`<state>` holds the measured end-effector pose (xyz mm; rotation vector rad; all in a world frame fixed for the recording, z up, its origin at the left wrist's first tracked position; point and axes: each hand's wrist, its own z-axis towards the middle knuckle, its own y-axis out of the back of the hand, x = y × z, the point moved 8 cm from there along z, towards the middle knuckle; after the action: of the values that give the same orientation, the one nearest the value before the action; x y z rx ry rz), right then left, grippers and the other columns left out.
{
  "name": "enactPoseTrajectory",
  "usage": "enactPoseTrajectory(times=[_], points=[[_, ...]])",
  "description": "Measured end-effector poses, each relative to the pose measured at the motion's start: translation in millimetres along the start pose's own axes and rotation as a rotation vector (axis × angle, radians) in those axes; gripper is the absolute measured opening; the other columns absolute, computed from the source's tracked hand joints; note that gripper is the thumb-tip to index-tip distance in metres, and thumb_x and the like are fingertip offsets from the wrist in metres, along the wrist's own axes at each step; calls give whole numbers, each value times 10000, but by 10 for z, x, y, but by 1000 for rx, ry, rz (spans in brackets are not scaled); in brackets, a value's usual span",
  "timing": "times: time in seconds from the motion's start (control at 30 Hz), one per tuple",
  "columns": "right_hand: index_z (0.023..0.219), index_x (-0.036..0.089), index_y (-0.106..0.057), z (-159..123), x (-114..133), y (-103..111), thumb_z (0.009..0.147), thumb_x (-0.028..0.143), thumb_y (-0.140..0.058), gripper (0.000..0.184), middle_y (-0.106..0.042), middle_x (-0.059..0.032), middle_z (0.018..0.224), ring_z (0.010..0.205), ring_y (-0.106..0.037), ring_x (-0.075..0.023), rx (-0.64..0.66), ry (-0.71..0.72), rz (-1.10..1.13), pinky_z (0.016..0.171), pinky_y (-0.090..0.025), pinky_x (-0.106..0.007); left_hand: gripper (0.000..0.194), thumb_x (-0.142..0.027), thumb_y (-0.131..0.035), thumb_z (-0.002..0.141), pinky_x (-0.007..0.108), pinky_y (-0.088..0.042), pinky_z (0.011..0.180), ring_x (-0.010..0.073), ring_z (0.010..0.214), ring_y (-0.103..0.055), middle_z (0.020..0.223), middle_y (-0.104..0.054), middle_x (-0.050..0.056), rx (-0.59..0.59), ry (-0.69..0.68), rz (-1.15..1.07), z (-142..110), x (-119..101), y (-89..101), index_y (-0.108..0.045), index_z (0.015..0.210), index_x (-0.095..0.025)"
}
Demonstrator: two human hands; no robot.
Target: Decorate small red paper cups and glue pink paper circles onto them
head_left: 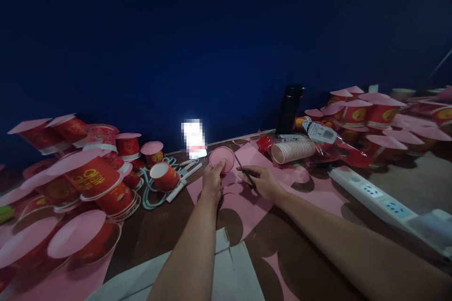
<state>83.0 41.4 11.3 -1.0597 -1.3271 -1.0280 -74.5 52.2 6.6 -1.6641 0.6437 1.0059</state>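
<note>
Here's my left hand (213,179), up over the middle of the table (158,225), and it has a narrow pinch on a round pink disc (217,152), thumb laid flat across its face. Just beside it comes my right hand (264,182), fingers closed tightly around a slim dark tool (252,182), its tip angled up near the disc's right edge. Scissors, perhaps, or a pen; it's too dim in there for me to say which.

Below both hands lies a pink sheet (252,211), big rounded gaps bitten out of it and dark tabletop showing through. My left forearm passes over a pale folded panel (233,268).

Over on the left, a crowd of red cups (92,176), stacked and tilted, plenty of them wearing pink rounds on top! Nearer my left hand, one red cup (171,178) leans over, pale inside showing, next to a coiled cable (150,202). Straight ahead, a bright screen (196,143) glows against the dark blue wall (226,47).

And to the right: a black flask (290,110) standing tall, a nested row of paper cups (296,149) on its side before it, more pink-topped cups (358,115) beyond, and a white power strip (374,200) slanting towards me.
</note>
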Motion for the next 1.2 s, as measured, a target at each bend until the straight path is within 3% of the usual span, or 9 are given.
enactPoseTrajectory(times=[0.5,1.2], points=[[1104,96,-686,-27,28,0,642,453,-751,587,-519,55,514,353,-380,-38,-13,-9,26,329,-282,-182,356,-339,-827,526,241,-419,536,132,576,-581,629,-620,-1,-13,-17,-36,19,-9,3,-633,756,-147],[1118,120,-685,-25,2,8,669,480,-731,578,-549,30,547,379,-402,-53,-10,-2,-44,340,-289,-189,386,-353,-835,510,217,-362,495,75,474,-490,592,-589,-33,0,-11,-79,67,15,25,-622,751,-139]])
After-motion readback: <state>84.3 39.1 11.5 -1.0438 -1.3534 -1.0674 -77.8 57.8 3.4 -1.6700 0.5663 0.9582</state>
